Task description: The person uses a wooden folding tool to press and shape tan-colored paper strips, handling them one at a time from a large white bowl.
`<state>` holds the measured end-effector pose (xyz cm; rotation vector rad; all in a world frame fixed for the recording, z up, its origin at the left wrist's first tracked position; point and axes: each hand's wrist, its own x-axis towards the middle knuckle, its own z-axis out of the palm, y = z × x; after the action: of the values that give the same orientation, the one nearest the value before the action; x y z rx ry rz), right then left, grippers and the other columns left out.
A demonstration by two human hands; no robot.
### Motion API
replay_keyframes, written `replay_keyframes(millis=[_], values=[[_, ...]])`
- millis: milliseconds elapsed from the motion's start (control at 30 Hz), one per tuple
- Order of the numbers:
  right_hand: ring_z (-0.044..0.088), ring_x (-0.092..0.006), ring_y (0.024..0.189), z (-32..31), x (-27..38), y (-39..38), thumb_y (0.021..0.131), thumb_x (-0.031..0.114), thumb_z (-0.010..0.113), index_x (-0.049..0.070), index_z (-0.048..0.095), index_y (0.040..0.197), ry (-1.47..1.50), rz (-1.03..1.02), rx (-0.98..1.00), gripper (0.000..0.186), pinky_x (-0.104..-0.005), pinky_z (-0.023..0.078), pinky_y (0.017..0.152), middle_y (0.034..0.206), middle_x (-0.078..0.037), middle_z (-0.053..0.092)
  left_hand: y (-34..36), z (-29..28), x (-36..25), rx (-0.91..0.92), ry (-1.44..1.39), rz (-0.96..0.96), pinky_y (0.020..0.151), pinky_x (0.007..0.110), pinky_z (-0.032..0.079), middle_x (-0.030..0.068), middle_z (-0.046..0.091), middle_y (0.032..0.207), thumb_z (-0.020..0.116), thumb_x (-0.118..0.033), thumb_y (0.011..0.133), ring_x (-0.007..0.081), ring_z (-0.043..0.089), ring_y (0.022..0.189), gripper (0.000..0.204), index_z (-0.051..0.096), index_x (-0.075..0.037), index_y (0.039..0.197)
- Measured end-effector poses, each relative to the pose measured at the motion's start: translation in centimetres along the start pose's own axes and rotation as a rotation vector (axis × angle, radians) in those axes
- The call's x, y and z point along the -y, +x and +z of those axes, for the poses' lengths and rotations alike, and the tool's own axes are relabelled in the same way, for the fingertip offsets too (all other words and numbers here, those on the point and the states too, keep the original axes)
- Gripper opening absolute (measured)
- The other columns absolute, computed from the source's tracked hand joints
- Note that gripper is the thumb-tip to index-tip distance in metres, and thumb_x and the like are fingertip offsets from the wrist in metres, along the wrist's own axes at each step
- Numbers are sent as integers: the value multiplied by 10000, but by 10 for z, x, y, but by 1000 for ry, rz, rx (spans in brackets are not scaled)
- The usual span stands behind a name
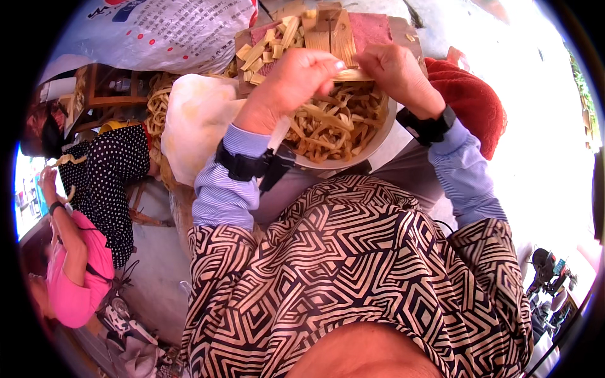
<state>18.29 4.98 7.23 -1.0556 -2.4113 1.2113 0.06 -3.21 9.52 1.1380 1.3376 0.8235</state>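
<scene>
My left hand (291, 83) and my right hand (401, 70) are raised over a round metal basin (377, 148). Between them runs a pale yellow flat strip (353, 75), its ends pinched in the fingers of both hands. Long tan strips (337, 126) lie tangled in the basin. Just beyond my hands is a board (246, 43) with a reddish cloth (372, 30) on it. Short cut pieces (272, 45) are piled at its left, and a wooden block with a slot (329, 31) stands at its middle. What my fingertips cover is hidden.
A white printed sack (170, 38) lies at the far left, with a whitish bag (195, 123) nearer. A red cloth (469, 101) drapes beside my right knee. On the left, a person in pink (79, 271) and another in polka dots (116, 170) sit close by.
</scene>
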Motion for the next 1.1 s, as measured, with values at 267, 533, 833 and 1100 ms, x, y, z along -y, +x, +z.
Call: replay_keyframes(millis=[267,533,833,1100], values=[[520,-60,519,10,19,-22,930,168,596,-15,679,968,1202,15,92,205,-211,437,477,614,11,580,-6,53,13,-158,-711,124,550,182,408,6,598,757,519,-234,947,64,531,619,251,646,-21,986],[637,-268,608,24,2,-30,883,173,598,94,684,973,-73,-45,-435,147,-342,490,550,696,-146,631,-4,60,43,100,-887,-11,488,142,305,-32,500,724,520,-87,918,22,400,567,155,578,-75,1062],[648,-150,758,43,-37,-36,941,327,571,9,678,915,515,203,-66,337,-351,498,637,803,-70,664,-1,57,56,-473,708,569,629,370,483,84,624,818,558,-48,818,313,566,696,195,624,-56,1001],[596,-142,957,58,-39,-43,904,113,591,-7,658,1052,1444,391,73,202,-270,494,822,1098,-59,613,-6,74,62,-407,285,571,789,323,482,151,597,1066,577,-71,858,251,588,905,212,603,-3,1058]])
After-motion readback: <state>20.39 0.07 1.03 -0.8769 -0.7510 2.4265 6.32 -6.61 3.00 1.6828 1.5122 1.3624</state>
